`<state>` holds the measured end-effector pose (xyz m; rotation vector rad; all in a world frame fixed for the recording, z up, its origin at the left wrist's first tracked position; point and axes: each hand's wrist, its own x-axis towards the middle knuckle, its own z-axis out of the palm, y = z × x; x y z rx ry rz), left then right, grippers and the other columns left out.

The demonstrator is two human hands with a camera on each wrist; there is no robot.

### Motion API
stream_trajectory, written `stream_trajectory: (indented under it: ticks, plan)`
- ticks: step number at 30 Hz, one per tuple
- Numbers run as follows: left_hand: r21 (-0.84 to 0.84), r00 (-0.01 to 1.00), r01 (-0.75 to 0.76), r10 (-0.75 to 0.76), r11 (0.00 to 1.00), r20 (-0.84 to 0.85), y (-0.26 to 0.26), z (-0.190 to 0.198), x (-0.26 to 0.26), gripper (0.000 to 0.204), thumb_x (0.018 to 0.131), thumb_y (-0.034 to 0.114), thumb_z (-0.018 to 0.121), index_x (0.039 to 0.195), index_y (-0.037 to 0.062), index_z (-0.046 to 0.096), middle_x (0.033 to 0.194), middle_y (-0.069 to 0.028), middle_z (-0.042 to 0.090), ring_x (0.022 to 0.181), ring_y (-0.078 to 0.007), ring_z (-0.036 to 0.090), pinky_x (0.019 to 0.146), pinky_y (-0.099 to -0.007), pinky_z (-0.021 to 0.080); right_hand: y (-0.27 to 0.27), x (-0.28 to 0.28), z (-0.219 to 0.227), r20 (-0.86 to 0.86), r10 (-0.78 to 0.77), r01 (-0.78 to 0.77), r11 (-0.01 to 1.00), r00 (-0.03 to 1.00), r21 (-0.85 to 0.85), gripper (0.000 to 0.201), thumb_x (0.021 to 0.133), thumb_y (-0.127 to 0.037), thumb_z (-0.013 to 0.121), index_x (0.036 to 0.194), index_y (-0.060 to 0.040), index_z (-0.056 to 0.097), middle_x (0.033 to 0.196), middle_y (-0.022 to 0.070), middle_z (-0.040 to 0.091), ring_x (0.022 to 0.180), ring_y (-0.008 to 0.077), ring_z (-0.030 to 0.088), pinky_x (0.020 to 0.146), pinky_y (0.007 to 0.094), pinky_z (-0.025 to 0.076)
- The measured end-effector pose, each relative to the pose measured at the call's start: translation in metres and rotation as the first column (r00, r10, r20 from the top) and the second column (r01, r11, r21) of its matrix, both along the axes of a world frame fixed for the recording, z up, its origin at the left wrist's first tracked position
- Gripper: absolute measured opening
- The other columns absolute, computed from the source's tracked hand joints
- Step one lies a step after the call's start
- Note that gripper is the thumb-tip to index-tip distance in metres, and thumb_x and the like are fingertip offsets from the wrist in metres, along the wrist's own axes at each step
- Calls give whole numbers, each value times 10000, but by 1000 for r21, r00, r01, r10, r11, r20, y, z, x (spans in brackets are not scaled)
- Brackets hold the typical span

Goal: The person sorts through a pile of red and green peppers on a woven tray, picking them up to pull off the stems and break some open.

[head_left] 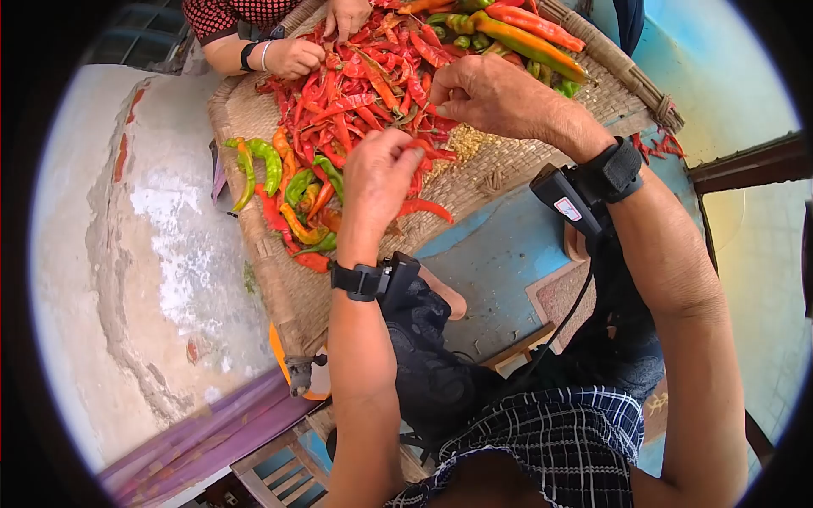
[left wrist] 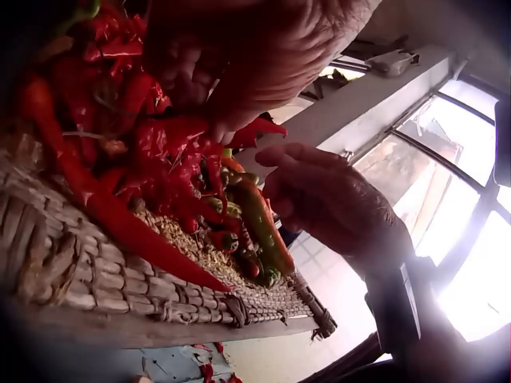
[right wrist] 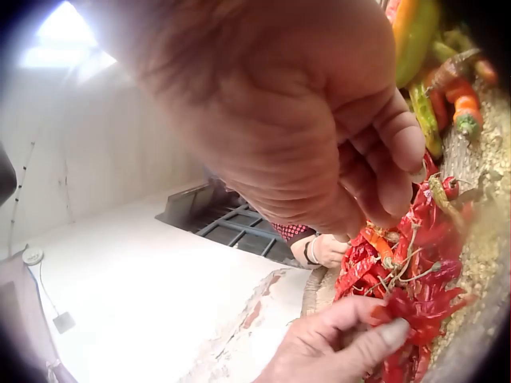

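A pile of dried red chili peppers (head_left: pixel 339 106) covers the middle of a woven tray (head_left: pixel 279 288). At the pile's near edge, my left hand (head_left: pixel 378 173) pinches a torn, wrinkled red chili pepper (right wrist: pixel 423 307) between thumb and fingers, plain in the right wrist view. My right hand (head_left: pixel 500 97) hovers over the pile's right side, fingers loosely bent and nothing visible between them. In the left wrist view a gap shows between that hand's thumb and fingers (left wrist: pixel 279 153). Loose yellow seeds (head_left: pixel 470 142) lie on the weave below the two hands.
Another person's hands (head_left: pixel 296 59) work at the pile's far left. Green and orange peppers (head_left: pixel 296 190) lie at the tray's left; larger ones (head_left: pixel 525 42) lie at the far right. A plastered wall (head_left: pixel 178 237) stands left. Red pieces (head_left: pixel 656 146) lie beyond the tray's right edge.
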<state>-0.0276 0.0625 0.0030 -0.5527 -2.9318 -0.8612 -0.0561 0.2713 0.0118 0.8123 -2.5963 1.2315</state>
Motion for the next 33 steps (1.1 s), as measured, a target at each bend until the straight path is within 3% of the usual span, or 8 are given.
stream_trajectory:
  ticks: [2, 3, 5, 10, 15, 21, 24, 33]
  plan:
    - [354, 969, -236, 190, 905, 161, -4, 8, -5, 165, 819, 148, 667, 905, 11, 634, 769, -43, 599, 628, -96, 547, 565, -255, 456, -3, -1, 0, 46, 26, -26, 1000, 999, -10, 150, 793, -116, 630, 906, -18, 643, 753, 139, 653, 731, 255, 651, 682, 346, 511]
    - [356, 970, -234, 190, 905, 154, -4, 11, -7, 165, 819, 148, 667, 905, 11, 634, 769, -43, 599, 628, -96, 547, 565, -255, 456, -4, -2, -1, 96, 47, -45, 999, 994, -21, 168, 822, -109, 623, 957, -10, 632, 788, 120, 658, 751, 221, 649, 688, 321, 512]
    - [656, 953, -293, 156, 696, 261, -3, 14, -8, 222, 860, 175, 642, 987, -3, 604, 794, -26, 601, 653, -74, 552, 567, -234, 467, -10, -2, -5, 38, 60, -61, 998, 997, 14, 214, 820, -125, 636, 999, -7, 624, 857, 143, 658, 812, 239, 645, 718, 332, 509]
    - [804, 953, -237, -33, 545, 302, 4, 15, -9, 218, 894, 218, 598, 987, 23, 562, 814, -27, 585, 681, -91, 563, 644, -230, 476, -22, -2, -3, 136, 93, -72, 986, 986, -152, 318, 779, -183, 678, 1035, 1, 632, 832, 180, 659, 797, 279, 656, 713, 360, 517]
    - [781, 940, -222, -85, 584, 331, 8, 14, -8, 227, 903, 224, 584, 986, 12, 577, 798, -24, 595, 684, -89, 564, 644, -228, 475, -21, -6, 4, 360, 121, -23, 964, 925, -265, 274, 780, -203, 680, 965, -5, 635, 795, 180, 652, 754, 258, 648, 671, 367, 501]
    - [708, 928, -287, 3, 645, 373, 4, 12, -6, 244, 898, 215, 596, 1020, 3, 596, 773, -26, 606, 661, -90, 571, 616, -226, 479, -17, -7, -2, 359, 92, -15, 977, 929, -211, 242, 791, -226, 669, 899, -13, 626, 754, 171, 626, 716, 281, 618, 668, 370, 484]
    - [653, 922, -323, 72, 685, 382, 4, 14, -5, 240, 893, 209, 609, 1025, 9, 597, 764, -24, 605, 650, -91, 571, 595, -221, 474, -11, -8, 4, 152, 20, 2, 989, 988, -145, 200, 784, -180, 649, 891, -13, 625, 755, 185, 629, 738, 323, 623, 677, 393, 488]
    - [512, 880, -352, 90, 783, 467, -5, 19, -9, 232, 921, 228, 550, 1004, 25, 625, 737, -2, 583, 598, -57, 528, 544, -205, 450, 14, -8, 7, 52, -44, 37, 991, 998, 132, 141, 760, -121, 624, 842, -6, 617, 698, 178, 596, 692, 320, 603, 636, 400, 467]
